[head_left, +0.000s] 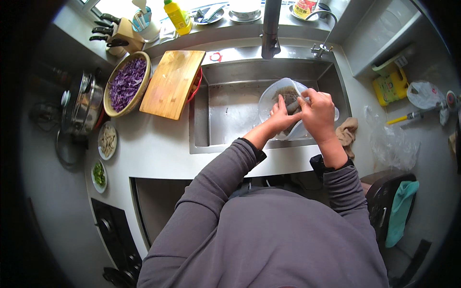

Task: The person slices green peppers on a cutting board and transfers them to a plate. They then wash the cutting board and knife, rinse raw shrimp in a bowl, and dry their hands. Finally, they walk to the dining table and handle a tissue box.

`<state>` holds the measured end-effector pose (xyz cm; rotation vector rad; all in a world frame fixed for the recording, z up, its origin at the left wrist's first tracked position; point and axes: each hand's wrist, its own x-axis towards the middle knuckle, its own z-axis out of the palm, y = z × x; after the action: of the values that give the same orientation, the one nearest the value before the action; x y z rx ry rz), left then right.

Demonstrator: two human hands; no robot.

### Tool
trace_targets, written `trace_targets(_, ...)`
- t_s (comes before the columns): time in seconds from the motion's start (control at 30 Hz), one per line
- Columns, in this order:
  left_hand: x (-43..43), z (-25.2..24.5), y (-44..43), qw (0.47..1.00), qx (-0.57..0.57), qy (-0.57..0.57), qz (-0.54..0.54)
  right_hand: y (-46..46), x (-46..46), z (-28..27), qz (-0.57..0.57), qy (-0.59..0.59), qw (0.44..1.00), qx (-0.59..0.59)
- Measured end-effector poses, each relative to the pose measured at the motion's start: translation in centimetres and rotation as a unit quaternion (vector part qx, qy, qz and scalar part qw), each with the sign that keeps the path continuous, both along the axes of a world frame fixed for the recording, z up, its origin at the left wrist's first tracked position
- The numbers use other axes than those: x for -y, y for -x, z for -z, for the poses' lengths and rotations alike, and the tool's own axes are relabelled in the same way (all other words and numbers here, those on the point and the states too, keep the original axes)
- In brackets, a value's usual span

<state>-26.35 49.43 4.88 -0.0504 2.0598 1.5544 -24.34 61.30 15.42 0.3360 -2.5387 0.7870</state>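
In the right part of the stainless steel sink [234, 108] sits a translucent plastic colander or basin [268, 97]. Greyish shrimp, as far as I can tell, lie inside it, with thin feelers showing [288, 94]. My left hand [282, 117] reaches over the near rim, its fingers on one grey shrimp. My right hand [317, 109] is pinched at the same shrimp from the right, above the basin. Part of the shrimp is hidden by my fingers. The dark faucet [270, 39] stands behind the sink.
A wooden cutting board [174, 82] rests over a red basket left of the sink. Beside it stands a bowl of shredded purple cabbage [128, 84]. Two small dishes, a knife block [126, 36] and pots are further left. A brown cloth [347, 131] and clear plastic bag [392, 144] lie right.
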Motion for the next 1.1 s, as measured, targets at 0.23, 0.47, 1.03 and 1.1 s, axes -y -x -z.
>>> trace_targets(0.23, -3.6, -0.5, 0.5, 0.998, -0.005, -0.029, -0.061, 1.9, -2.5, -1.2, -0.094, -0.062, 0.993, -0.038)
trace_targets(0.47, -4.2, 0.4, 0.9, 0.995, -0.004, -0.069, -0.074, 1.9, -2.0, -2.0, -0.127, -0.083, 0.986, -0.064)
trace_targets(1.03, 0.3, -0.6, 1.4, 0.997, -0.045, 0.061, -0.027, 1.2, 0.5, -1.7, -0.079, 0.01, 0.995, -0.053)
trace_targets(1.1, 1.0, -0.6, 1.6, 0.99, -0.052, 0.13, -0.007, 1.3, 0.4, -0.8, -0.058, 0.057, 0.997, -0.015)
